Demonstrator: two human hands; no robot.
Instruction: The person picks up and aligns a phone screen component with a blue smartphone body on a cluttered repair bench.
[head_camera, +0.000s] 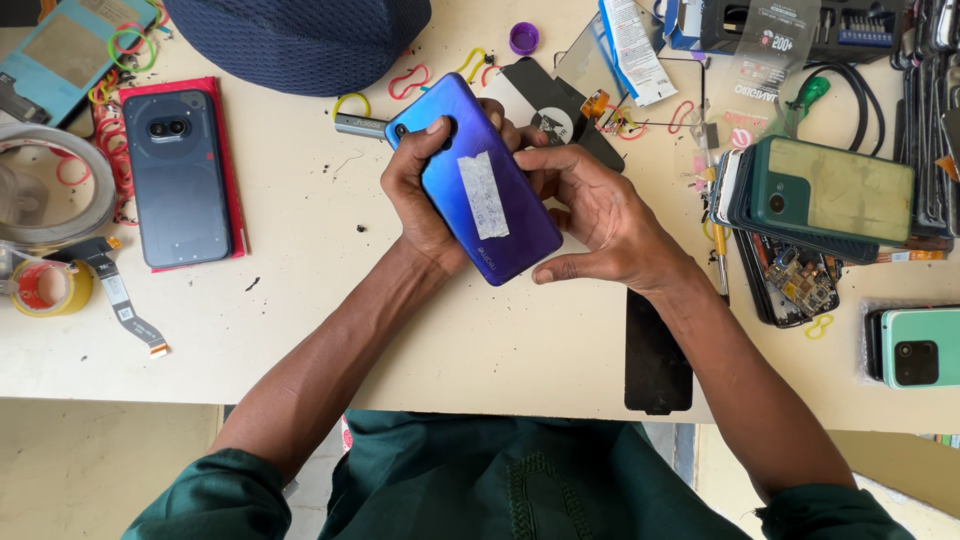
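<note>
Blue phone (476, 178) | back up | L hand (425, 190) + R hand (600, 215) gripping

Bright, even daylight falls on the pale table (300, 330); shadows are soft, focus is sharp, and the edges bend slightly.

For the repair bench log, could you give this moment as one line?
left hand: grips blue phone | right hand: grips same phone | phone: back up, above table

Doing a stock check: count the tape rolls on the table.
2, both at the left edge: a large clear roll and a small yellow-and-red roll just below it. Neither hand is near them; both hold the blue phone. Clutter may hide others.
</note>
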